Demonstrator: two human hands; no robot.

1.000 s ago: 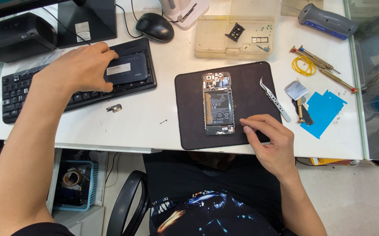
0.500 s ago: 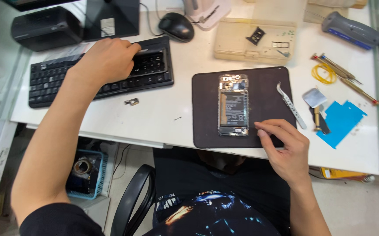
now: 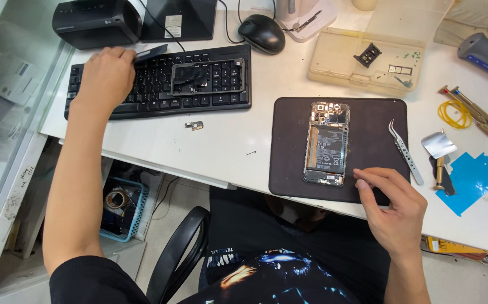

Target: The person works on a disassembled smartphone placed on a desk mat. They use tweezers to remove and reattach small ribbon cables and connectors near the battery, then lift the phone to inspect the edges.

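My left hand (image 3: 106, 76) rests on the left end of a black keyboard (image 3: 142, 98), its fingers closed on a thin dark flat piece (image 3: 151, 52). A dark phone frame (image 3: 207, 77) lies on the keys to the right of that hand. An opened phone (image 3: 327, 143) with its battery showing lies on a dark mat (image 3: 368, 115). My right hand (image 3: 393, 211) sits on the mat's near edge, thumb and forefinger pinched together beside the phone's lower right corner. Whether anything tiny is between them I cannot see. Steel tweezers (image 3: 406, 151) lie right of the phone.
A mouse (image 3: 262, 32), a clear parts tray (image 3: 368, 65) and a black box (image 3: 97, 22) line the back. Screwdrivers (image 3: 475, 112), a yellow ring (image 3: 452, 115), a metal spatula (image 3: 438, 147) and a blue sheet (image 3: 472, 180) lie right. A small part (image 3: 194, 125) sits below the keyboard.
My left hand has slid left along the keyboard, off the phone frame, taking the thin dark piece with it. My right hand has stayed at the mat's near edge.
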